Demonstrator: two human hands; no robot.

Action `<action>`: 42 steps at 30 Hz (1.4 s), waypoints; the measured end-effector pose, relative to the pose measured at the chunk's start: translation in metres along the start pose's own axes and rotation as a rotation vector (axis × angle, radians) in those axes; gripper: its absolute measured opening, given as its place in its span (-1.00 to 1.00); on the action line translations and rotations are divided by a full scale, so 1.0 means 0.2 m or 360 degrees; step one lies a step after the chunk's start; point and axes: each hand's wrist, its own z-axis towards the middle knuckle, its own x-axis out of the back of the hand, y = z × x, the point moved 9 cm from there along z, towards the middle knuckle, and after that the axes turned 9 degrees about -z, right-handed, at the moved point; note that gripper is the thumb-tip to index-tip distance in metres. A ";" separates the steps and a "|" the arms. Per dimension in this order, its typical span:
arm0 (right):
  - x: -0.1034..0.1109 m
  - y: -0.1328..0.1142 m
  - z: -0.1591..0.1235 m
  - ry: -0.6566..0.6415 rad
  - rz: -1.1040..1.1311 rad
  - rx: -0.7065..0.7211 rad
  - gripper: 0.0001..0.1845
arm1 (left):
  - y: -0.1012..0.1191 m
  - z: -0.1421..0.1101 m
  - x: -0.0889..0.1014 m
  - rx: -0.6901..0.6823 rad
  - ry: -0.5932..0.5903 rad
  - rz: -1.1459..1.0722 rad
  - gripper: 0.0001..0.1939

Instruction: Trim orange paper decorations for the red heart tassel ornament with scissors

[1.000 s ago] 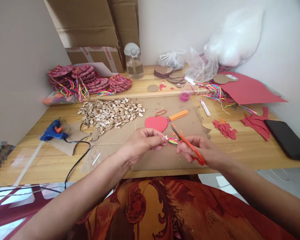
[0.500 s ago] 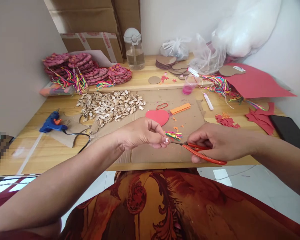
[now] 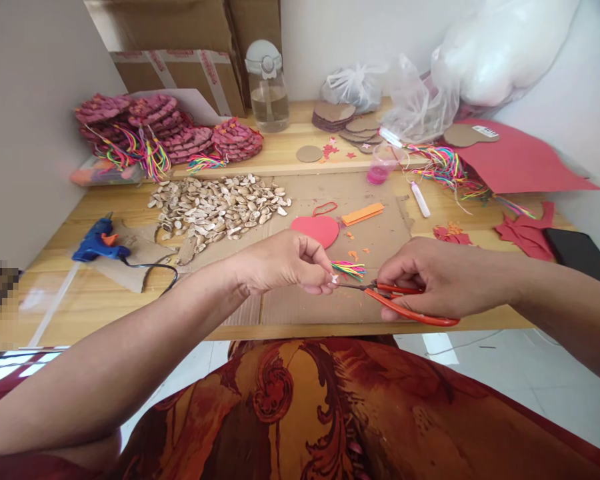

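Between the thumb and fingertips of my left hand (image 3: 300, 263) is a tiny pale paper piece (image 3: 335, 279), pointed like a small star. My right hand (image 3: 425, 277) grips red-handled scissors (image 3: 413, 313), and their blade tips reach the edge of that piece. Behind my left fingers a red apple-shaped cutout (image 3: 320, 231) with a red loop lies on the cardboard sheet (image 3: 300, 193). Bright tassel threads (image 3: 349, 269) show just past my fingertips. Beyond them rests a folded orange paper strip (image 3: 363, 215) among small orange scraps.
Peanut shells (image 3: 225, 210) are heaped left of centre. A blue glue gun (image 3: 100, 240) with a cord lies further left. Shell-covered discs (image 3: 155, 130), a water bottle (image 3: 269, 93) and cardboard discs (image 3: 333, 115) stand at the back. Red scraps (image 3: 527, 230) and a phone (image 3: 583, 257) lie right.
The view has shifted slightly. Both hands keep nearly the same pose, with the scissor tips still at the small paper piece.
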 end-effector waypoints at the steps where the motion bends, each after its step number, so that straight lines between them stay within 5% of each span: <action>1: 0.00 0.00 0.00 -0.0009 -0.0018 0.0004 -0.75 | 0.00 0.00 0.00 0.0005 0.0000 -0.0003 -0.95; 26: -0.01 -0.07 0.00 -0.0041 -0.0390 -0.0028 -0.70 | -0.02 0.01 0.00 0.0091 0.0011 0.0002 -0.98; 42: 0.02 -0.09 0.01 0.0139 -0.0569 0.0048 -0.60 | -0.02 0.01 0.02 0.0037 0.0041 0.0002 -0.98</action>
